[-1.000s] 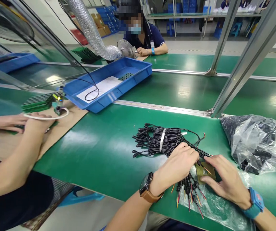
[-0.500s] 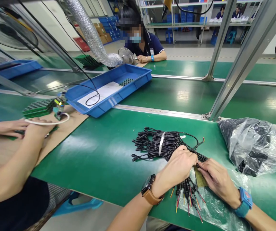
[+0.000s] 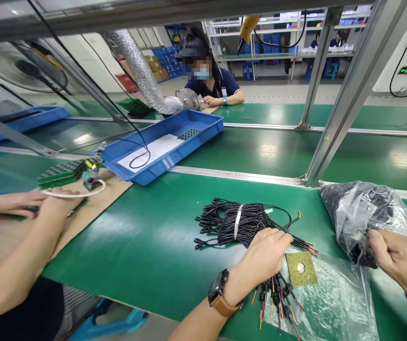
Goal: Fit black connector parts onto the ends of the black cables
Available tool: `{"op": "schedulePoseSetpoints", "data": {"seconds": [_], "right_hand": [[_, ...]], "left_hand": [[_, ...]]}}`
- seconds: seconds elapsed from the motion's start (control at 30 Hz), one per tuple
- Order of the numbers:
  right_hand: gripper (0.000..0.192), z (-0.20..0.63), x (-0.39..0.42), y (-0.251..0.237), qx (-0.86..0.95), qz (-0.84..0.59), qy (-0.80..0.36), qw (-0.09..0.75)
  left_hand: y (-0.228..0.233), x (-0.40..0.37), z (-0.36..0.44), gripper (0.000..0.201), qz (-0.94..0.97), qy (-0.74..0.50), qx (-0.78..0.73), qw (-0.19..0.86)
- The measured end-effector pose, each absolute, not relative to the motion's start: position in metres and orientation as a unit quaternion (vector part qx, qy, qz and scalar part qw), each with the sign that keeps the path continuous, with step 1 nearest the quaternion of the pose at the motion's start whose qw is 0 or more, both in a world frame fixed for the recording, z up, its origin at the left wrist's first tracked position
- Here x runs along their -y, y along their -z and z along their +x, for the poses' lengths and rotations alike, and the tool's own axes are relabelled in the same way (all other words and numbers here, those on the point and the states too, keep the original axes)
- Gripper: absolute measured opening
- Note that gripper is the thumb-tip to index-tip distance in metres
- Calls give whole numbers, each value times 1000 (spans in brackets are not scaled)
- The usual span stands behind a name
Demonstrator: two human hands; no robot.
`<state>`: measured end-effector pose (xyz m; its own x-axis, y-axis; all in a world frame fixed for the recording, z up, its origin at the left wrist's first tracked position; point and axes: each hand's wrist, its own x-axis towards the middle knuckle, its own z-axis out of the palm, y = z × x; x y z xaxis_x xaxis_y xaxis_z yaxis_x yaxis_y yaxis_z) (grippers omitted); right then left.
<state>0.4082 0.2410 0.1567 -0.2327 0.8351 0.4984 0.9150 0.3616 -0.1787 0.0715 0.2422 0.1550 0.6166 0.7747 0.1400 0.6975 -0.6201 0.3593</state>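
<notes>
On green belt, left hand (image 3: 265,253) grips unlabelled cable bundle (image 3: 239,221); right hand (image 3: 400,263) pinches bag (image 3: 366,213).

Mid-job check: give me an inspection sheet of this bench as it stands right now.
Surface: green bench top, glossy, bare in the middle.
Job's things: black cable bundle with a white tie; square yellow-green pad lying on flat plastic film.
Clutter: plastic bag of dark parts; blue tray.
Grippers: left hand pressed on the bundle; right hand pinching the bag.
Cables: coloured wire ends fan out below the left hand.
Surroundings: co-worker's hands on cardboard, another person seated across.
</notes>
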Motion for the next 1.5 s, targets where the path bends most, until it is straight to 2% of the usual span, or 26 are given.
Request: {"op": "schedulePoseSetpoints", "data": {"seconds": [0.1, 0.23, 0.43, 0.63, 0.83, 1.03, 1.2, 1.5], "right_hand": [[37, 415, -251, -146, 796, -573, 88, 172], [31, 408, -256, -128, 811, -566, 84, 118], [34, 403, -250, -127, 798, -587, 74, 115], [30, 402, -246, -125, 795, -589, 88, 110], [20, 392, -244, -122, 788, -604, 83, 84], [19, 381, -243, -115, 748, -653, 112, 23], [13, 391, -246, -103, 766, -634, 90, 55], [17, 398, -249, -86, 778, -606, 65, 156]], "left_hand": [[-145, -241, 81, 21, 901, -123, -398, 122], [-137, -240, 90, 16, 902, -113, -406, 97], [-135, -240, 98, 15, 897, -101, -426, 63], [-143, -241, 85, 10, 885, -155, -401, 179], [-153, -238, 74, 12, 884, -85, -403, 223], [-156, -236, 77, 14, 884, -15, -415, 214], [-154, -233, 78, 17, 884, -6, -422, 199], [-135, -237, 75, 13, 879, -25, -426, 213]]}}
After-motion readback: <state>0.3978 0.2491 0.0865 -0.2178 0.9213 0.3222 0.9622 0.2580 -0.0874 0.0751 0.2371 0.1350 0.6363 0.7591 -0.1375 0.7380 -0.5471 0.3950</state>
